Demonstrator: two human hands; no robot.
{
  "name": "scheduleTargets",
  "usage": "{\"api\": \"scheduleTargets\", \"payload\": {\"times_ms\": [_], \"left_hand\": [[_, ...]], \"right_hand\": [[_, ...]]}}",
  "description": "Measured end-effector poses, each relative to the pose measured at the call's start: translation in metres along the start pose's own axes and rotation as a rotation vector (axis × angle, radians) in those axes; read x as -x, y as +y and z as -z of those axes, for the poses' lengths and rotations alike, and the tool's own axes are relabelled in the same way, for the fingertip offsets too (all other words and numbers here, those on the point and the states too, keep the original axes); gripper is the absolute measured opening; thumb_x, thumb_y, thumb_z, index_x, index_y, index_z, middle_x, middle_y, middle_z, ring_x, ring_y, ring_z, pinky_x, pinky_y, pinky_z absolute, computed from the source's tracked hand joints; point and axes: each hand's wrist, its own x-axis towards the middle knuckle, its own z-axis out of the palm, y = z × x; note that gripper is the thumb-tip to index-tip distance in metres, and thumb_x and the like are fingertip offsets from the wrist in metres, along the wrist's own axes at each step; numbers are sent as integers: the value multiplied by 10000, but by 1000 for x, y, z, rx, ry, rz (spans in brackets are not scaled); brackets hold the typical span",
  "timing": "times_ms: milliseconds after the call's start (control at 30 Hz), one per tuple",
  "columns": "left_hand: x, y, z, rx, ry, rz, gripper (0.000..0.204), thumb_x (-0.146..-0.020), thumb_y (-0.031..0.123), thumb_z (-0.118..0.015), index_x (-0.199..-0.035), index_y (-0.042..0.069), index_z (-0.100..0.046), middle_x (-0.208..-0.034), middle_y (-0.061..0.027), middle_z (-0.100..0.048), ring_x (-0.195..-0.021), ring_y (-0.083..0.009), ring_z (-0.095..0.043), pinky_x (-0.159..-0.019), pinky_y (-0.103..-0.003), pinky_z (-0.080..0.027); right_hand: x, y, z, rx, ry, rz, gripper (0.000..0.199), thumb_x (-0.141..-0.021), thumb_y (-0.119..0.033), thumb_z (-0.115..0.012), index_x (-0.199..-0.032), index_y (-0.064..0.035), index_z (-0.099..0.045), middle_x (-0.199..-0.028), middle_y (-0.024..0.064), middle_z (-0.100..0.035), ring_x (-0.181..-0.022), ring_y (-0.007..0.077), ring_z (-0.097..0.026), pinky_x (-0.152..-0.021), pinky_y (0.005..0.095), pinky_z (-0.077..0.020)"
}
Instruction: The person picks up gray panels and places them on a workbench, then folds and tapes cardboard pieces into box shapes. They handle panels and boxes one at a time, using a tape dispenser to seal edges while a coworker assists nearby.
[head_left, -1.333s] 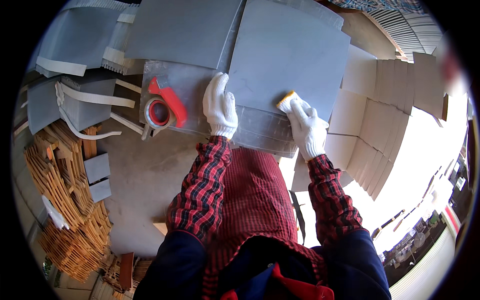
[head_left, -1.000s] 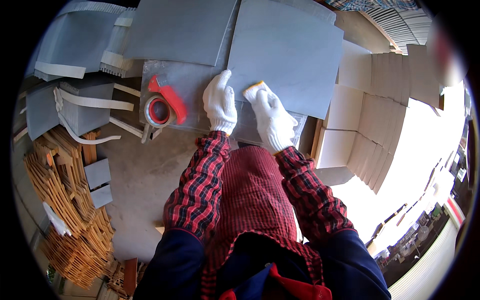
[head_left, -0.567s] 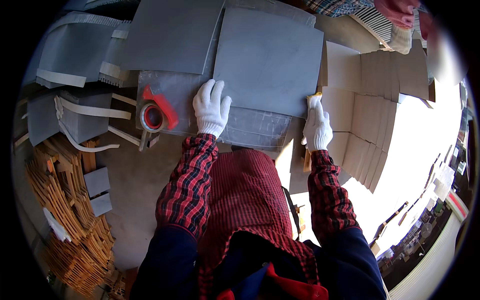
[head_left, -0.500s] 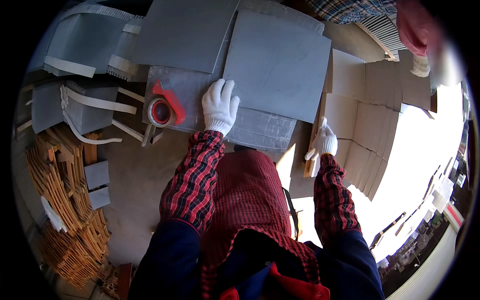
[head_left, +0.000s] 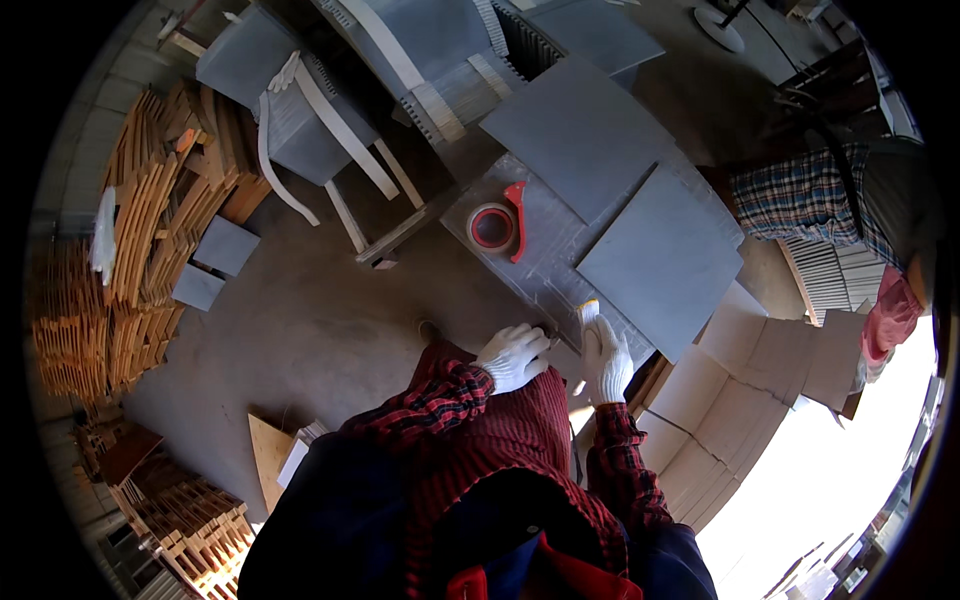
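Observation:
My left hand, in a white knit glove, is in front of my red-and-black checked apron, close to the table's near edge. Its fingers are loosely bent and a little apart, with no held thing showing. My right hand, gloved too, has its fingers stretched out over the near corner of the worktable. A white piece with a yellow edge shows at its fingertips; whether it belongs to the glove I cannot tell. Beyond lie a grey flat panel and another grey panel. A red tape dispenser with its roll lies left of them.
Stacked cardboard sheets stand at the right, beside bright light. Grey boxes with white strips are at the back left. Wooden slats are piled at far left. Another person in a checked garment is at the right.
My view has swung, so the table now sits slanted to the upper right. My left hand has come off the panel edge towards my apron. My right hand has left the cardboard side and is nearer the left.

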Motion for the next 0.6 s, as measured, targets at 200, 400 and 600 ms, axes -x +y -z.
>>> {"api": "scheduleTargets", "payload": {"times_ms": [200, 400, 600], "left_hand": [[114, -82, 97, 84, -220, 312, 409, -998, 358, -486, -1243, 72, -648, -1264, -162, -663, -1189, -345, -602, -1023, -446, -458], [251, -166, 142, 229, 131, 701, 460, -997, 396, -431, -1245, 73, -644, -1247, -198, -662, -1169, -390, -602, -994, -465, -469], [317, -221, 152, 322, 119, 811, 492, -997, 445, -408, -1259, 106, -651, -1233, -188, -673, -1156, -388, -614, -978, -464, -474]], "right_hand": [[-94, -76, -80, -51, 17, -167, 408, -941, -403, -544, -1254, -166, -656, -1054, 259, -676, -972, 443, -673, -811, 529, -544], [-129, -63, -131, -46, 62, -203, 375, -903, -361, -588, -1160, -114, -705, -882, 236, -719, -865, 392, -707, -775, 477, -537], [-88, -54, -112, -669, 81, -305, 410, -949, -195, -569, -1293, 24, -609, -930, 69, -669, -687, 137, -583, -585, 301, -487]]}}
